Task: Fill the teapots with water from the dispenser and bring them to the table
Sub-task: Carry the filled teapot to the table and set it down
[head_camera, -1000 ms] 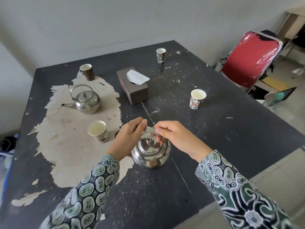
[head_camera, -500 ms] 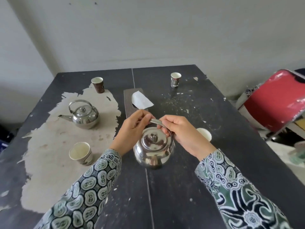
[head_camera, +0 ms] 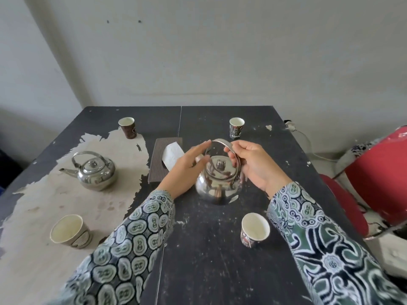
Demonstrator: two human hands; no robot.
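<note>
So the near teapot (head_camera: 218, 186) sat upright in the middle of the dark table (head_camera: 220, 249), lid on, with its bail handle (head_camera: 229, 148) swung up over the top. Couldn't really tell which way its spout pointed, the left hand covered that side and was blurry. The right hand (head_camera: 253, 166) was curled around the right side of the handle, thumb and fingers pinched on the metal band, so it was holding the teapot by the handle. The left hand (head_camera: 187, 170) was open, fingers stretched out flat and loose, fingertips right up by the left end of the handle arch; touching or just shy of it, I couldn't say because of the blur.

The second teapot (head_camera: 95, 172) was well off to the left on the worn pale patch of the table, upright too, handle up, spout pointing left. Its long axis ran left to right.

A tissue box (head_camera: 157, 164) sat just behind the left hand. Four paper cups were around: two at the far side (head_camera: 127, 128) (head_camera: 236, 128), one near left (head_camera: 69, 231), one near right (head_camera: 254, 232). A red chair (head_camera: 378, 183) stood off the right edge.
</note>
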